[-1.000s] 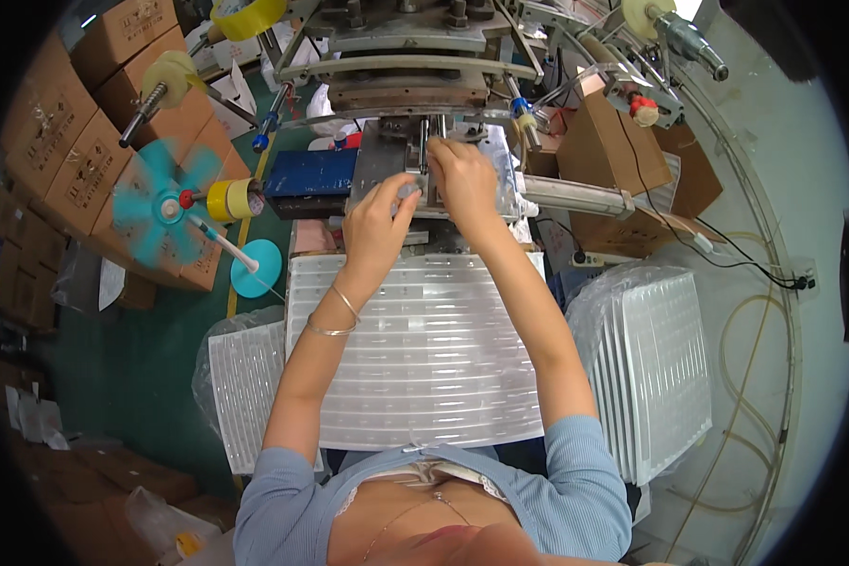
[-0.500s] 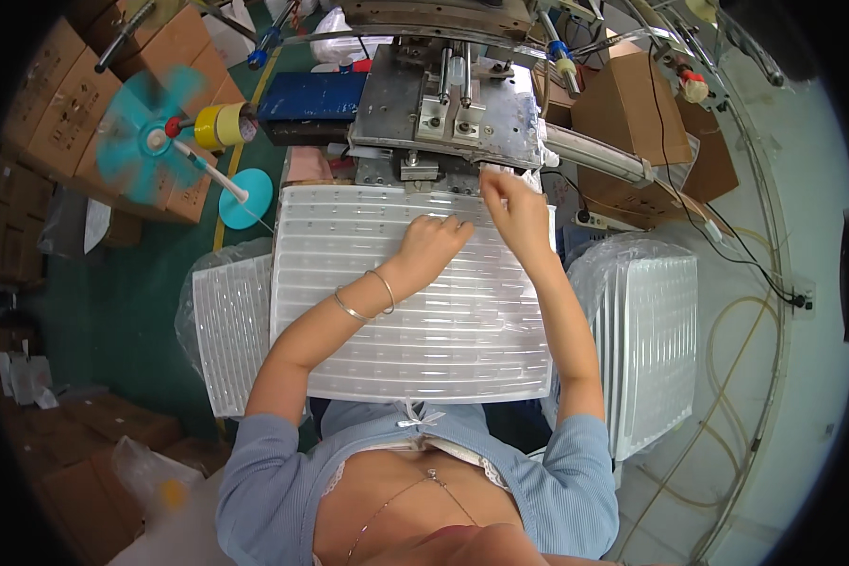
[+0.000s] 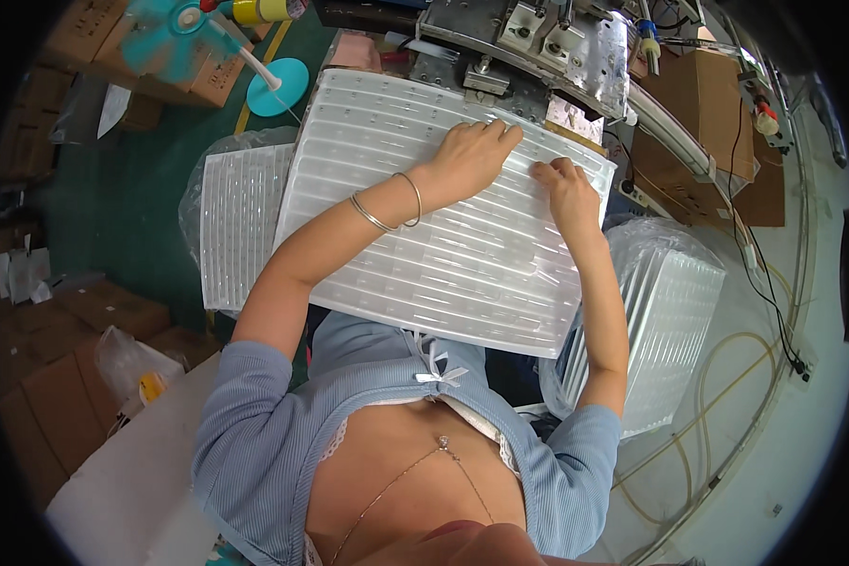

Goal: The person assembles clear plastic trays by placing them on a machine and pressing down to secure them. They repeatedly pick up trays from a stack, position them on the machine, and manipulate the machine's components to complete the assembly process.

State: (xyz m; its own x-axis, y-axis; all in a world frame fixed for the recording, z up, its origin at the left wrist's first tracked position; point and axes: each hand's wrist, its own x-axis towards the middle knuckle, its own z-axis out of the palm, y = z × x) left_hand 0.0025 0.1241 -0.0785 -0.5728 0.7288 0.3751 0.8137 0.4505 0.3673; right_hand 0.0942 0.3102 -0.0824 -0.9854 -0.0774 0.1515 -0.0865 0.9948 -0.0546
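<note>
A large white ribbed plastic tray lies tilted before me, its many narrow rows holding small parts too fine to name. Over its far middle, my left hand rests with curled fingers, two thin bracelets on the wrist. Close to its right, my right hand bends over the tray's far right part, thumb and fingers drawn together. Whatever either hand's fingertips hold is too small or hidden to make out. Just beyond the tray stands a metal machine with a small clamp block at its near edge.
More ribbed trays in clear plastic stand at the left and in a stack at the right. A turquoise fan runs at the far left near cardboard boxes. An open carton, cables and a yellowish hose lie to the right.
My view has shifted and turned, so the tray appears slanted. My right hand has drawn back from the machine's edge onto the tray; my left hand has moved toward the tray's far edge.
</note>
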